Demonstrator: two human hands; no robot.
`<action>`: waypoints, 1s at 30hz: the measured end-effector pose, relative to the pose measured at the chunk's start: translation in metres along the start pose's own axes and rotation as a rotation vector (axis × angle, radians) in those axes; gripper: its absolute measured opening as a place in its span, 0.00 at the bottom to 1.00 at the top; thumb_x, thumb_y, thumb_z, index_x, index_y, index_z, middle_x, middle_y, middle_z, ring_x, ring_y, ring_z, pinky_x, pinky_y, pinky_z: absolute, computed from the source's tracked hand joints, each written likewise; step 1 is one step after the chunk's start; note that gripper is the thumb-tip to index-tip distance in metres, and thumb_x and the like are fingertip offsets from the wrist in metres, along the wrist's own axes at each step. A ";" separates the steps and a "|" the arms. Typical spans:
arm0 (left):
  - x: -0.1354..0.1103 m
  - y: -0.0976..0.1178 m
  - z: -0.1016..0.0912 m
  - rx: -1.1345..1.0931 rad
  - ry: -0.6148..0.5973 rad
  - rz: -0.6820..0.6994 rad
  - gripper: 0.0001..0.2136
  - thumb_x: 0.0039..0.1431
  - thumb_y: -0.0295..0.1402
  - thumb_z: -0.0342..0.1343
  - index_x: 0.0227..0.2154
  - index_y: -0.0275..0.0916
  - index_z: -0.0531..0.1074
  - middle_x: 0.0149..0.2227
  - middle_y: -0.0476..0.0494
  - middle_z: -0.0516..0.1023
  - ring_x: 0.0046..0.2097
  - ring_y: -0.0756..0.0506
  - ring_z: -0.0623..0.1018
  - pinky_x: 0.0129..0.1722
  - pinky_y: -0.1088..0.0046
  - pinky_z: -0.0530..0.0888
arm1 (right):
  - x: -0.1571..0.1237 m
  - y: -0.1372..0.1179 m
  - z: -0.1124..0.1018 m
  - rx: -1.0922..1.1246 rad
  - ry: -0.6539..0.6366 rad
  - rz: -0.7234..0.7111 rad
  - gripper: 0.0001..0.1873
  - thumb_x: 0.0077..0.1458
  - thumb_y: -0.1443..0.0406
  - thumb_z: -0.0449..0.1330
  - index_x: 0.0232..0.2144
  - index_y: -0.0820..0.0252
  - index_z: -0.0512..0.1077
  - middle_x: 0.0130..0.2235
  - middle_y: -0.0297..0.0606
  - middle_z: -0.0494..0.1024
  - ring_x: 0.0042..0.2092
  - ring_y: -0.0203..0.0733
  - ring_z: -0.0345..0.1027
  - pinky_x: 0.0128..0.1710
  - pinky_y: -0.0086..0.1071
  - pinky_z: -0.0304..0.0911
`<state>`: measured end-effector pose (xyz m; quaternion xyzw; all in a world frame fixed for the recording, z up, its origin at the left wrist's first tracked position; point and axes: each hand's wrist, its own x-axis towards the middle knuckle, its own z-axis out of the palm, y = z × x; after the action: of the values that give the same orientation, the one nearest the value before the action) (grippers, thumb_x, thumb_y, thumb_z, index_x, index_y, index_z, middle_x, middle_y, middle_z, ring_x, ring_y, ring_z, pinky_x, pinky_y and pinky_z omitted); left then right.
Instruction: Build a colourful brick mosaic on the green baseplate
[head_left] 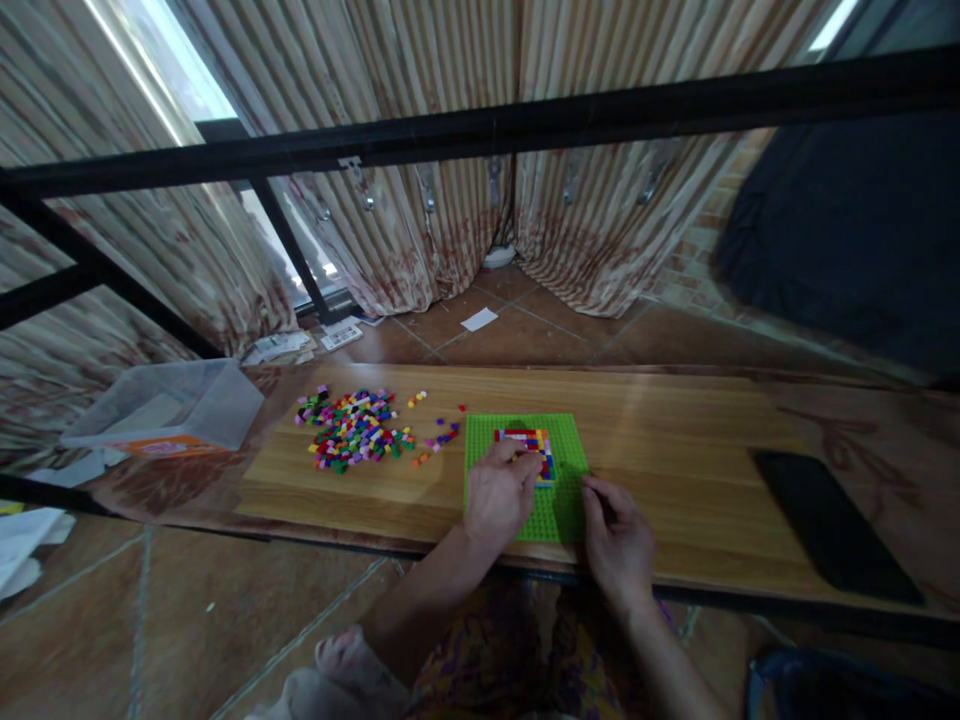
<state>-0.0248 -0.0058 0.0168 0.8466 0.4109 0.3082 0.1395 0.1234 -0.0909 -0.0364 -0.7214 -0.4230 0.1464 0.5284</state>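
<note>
A green studded baseplate lies on the wooden board in front of me. A small patch of coloured bricks is built on its far half. My left hand rests on the plate with fingers curled, its fingertips pinched at the near left edge of the brick patch; what it pinches is too small to name. My right hand sits at the plate's near right corner, fingers bent and pressed against the edge. A loose pile of small coloured bricks lies to the left of the plate.
A clear plastic tub lies tipped at the left end of the table. A black phone lies flat at the right. Black metal bars cross overhead, with curtains behind. Tiled floor and papers lie below.
</note>
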 end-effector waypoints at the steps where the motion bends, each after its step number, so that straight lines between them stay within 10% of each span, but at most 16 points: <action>1: 0.001 -0.001 0.001 0.011 0.002 0.000 0.10 0.67 0.32 0.52 0.38 0.43 0.79 0.42 0.47 0.78 0.44 0.47 0.77 0.47 0.70 0.75 | 0.000 0.000 0.000 0.002 -0.004 -0.002 0.17 0.60 0.54 0.54 0.38 0.58 0.77 0.43 0.44 0.80 0.45 0.47 0.73 0.49 0.43 0.66; 30: -0.002 -0.002 0.007 0.134 0.002 0.062 0.09 0.66 0.30 0.52 0.33 0.41 0.76 0.39 0.47 0.78 0.41 0.47 0.76 0.42 0.71 0.73 | -0.001 0.002 0.001 0.029 -0.021 -0.018 0.16 0.60 0.54 0.54 0.39 0.58 0.77 0.43 0.44 0.80 0.45 0.47 0.73 0.48 0.42 0.66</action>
<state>-0.0227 -0.0056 0.0098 0.8660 0.4045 0.2850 0.0724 0.1229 -0.0911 -0.0391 -0.7083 -0.4329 0.1555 0.5355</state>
